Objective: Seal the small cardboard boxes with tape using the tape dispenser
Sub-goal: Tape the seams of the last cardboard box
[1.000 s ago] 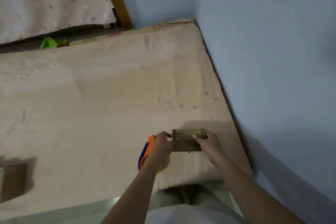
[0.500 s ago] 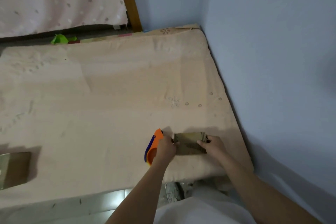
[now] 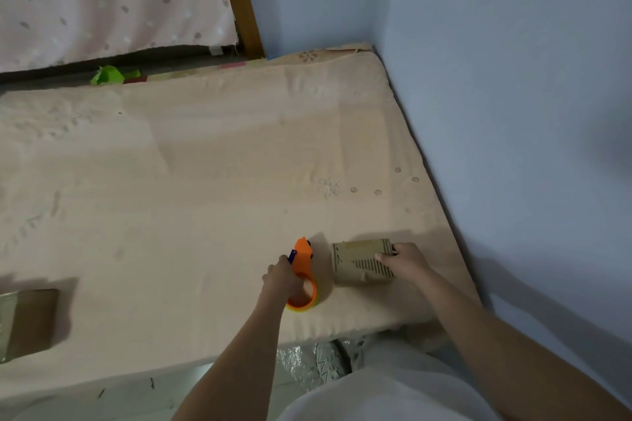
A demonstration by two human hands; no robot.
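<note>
Down on the mattress [image 3: 205, 198], near its right edge, the right hand [image 3: 405, 261] grips the small cardboard box [image 3: 360, 261] by its right side. Just left, apart from it, the left hand [image 3: 285, 278] holds the orange tape dispenser [image 3: 302, 258]. Another box [image 3: 29, 321] sits far left. No legible writing shows.

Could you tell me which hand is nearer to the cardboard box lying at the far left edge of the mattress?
Left. The left hand, gripping the tape dispenser, is well right of that box; the right hand, holding the small box, is farther right.
</note>
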